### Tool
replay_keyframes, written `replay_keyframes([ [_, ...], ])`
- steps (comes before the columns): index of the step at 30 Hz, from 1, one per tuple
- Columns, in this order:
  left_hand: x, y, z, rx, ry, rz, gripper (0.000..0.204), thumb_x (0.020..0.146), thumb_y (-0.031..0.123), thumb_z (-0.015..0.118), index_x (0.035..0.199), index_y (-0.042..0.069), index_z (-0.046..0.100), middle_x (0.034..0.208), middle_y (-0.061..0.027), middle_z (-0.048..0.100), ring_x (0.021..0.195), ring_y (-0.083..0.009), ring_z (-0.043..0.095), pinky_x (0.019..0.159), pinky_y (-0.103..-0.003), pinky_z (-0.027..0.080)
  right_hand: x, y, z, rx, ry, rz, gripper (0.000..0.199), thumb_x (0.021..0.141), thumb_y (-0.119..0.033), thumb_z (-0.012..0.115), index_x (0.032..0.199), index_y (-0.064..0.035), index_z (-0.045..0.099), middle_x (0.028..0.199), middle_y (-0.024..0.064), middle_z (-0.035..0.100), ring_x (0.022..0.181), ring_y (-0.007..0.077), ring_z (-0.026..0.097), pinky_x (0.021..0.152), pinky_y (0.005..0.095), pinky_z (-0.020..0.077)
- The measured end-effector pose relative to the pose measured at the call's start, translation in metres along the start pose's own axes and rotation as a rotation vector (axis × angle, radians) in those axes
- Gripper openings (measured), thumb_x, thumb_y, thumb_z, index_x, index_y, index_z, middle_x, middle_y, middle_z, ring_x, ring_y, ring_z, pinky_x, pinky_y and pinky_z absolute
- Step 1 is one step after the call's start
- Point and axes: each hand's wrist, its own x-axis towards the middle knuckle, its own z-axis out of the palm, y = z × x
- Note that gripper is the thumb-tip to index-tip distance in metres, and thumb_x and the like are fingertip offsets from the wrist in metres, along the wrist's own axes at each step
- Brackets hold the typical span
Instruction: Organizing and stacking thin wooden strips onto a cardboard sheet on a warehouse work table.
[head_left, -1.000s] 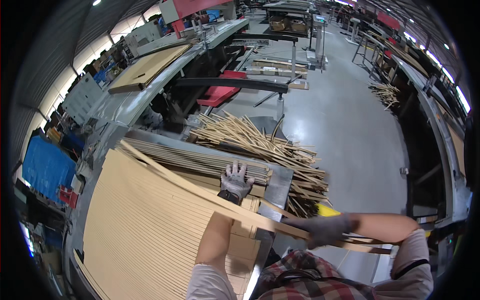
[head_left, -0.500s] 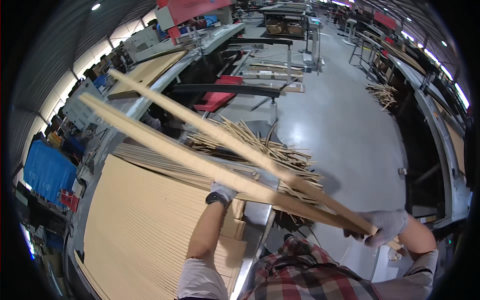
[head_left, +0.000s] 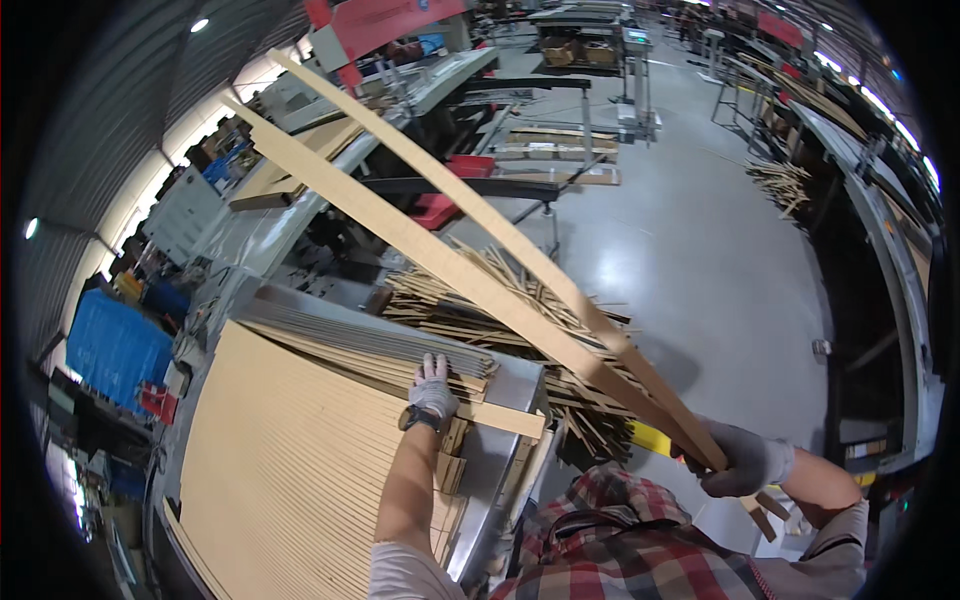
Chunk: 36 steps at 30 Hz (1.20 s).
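Observation:
My right hand (head_left: 738, 461), in a grey glove, is closed round the near ends of long tan strips (head_left: 480, 287). They slant up to the far left in the air, a thick bundle and a thinner strip spread apart from each other. My left hand (head_left: 432, 392), gloved and with a black band at the wrist, lies flat with its fingers stretched on the edge of a row of cut tan strips (head_left: 300, 455). These lie side by side on a metal table (head_left: 508, 447). Beside the left hand, a short strip (head_left: 505, 418) sticks out past the row.
A heap of loose narrow strips (head_left: 430, 305) lies beyond the table. Further off are a red tray (head_left: 437, 210) and a long bench (head_left: 420, 88). Another bench (head_left: 845, 160) runs along the right, with a small strip pile (head_left: 780, 185) on the floor beside it.
The long strips have left my left hand and swung upward, held only by my right hand. My left hand has come down onto the row of strips with its fingers spread.

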Motion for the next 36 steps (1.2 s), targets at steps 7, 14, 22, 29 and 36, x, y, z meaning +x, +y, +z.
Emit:
replay_keyframes([
  [7, -0.008, 0.010, 0.006, -0.105, 0.025, -0.025, 0.081, 0.074, 0.028, 0.067, 0.145, 0.012, 0.032, 0.153, -0.0170, 0.024, 0.142, -0.0365, 0.023, 0.114, -0.050, 0.021, 0.163, 0.027, -0.005, -0.558, 0.229, -0.321, 0.088, 0.074, -0.008, 0.061, 0.149, -0.0028, 0.015, 0.134, 0.0289, 0.040, 0.126, 0.0387, 0.043, 0.108, 0.0403, 0.0338],
  [14, -0.089, 0.069, -0.038, -2.370, 0.314, -0.102, 0.052, 0.094, 0.044, 0.050, 0.126, 0.002, 0.050, 0.117, -0.0122, 0.060, 0.109, -0.0279, 0.056, 0.094, -0.035, 0.045, 0.246, 0.006, 0.047, -0.801, 0.218, -0.222, 0.088, 0.078, -0.017, 0.062, 0.146, 0.0055, 0.011, 0.125, 0.0324, 0.042, 0.119, 0.0449, 0.046, 0.100, 0.0447, 0.0405],
  [22, -0.187, 0.008, -0.047, -1.731, 0.781, -0.427, 0.027, 0.091, 0.031, 0.061, 0.097, 0.005, 0.058, 0.082, -0.0065, 0.059, 0.077, -0.0186, 0.058, 0.076, -0.035, 0.050, 0.316, -0.021, 0.100, -0.446, -0.481, -0.589, 0.099, 0.083, -0.073, 0.047, 0.145, 0.0012, 0.021, 0.138, 0.0280, 0.039, 0.125, 0.0421, 0.044, 0.104, 0.0506, 0.0349],
  [29, -0.220, -0.083, -0.057, -2.265, 1.107, -0.507, 0.026, 0.090, 0.024, 0.061, 0.097, 0.001, 0.052, 0.083, -0.0070, 0.055, 0.072, -0.0177, 0.052, 0.069, -0.032, 0.049, 0.401, -0.005, 0.092, -1.370, 0.138, -0.171, 0.111, 0.059, -0.052, 0.080, 0.145, -0.0046, 0.027, 0.147, 0.0267, 0.023, 0.133, 0.0428, 0.028, 0.103, 0.0555, 0.0308],
  [36, -0.228, -0.124, -0.057, -2.301, 1.114, -0.535, 0.025, 0.092, 0.026, 0.061, 0.101, 0.003, 0.053, 0.087, -0.0054, 0.059, 0.079, -0.0176, 0.058, 0.079, -0.033, 0.053, 0.419, 0.021, 0.086, -1.241, 0.323, -0.255, 0.106, 0.061, -0.038, 0.082, 0.145, -0.0035, 0.027, 0.148, 0.0280, 0.022, 0.127, 0.0412, 0.040, 0.100, 0.0520, 0.0375],
])
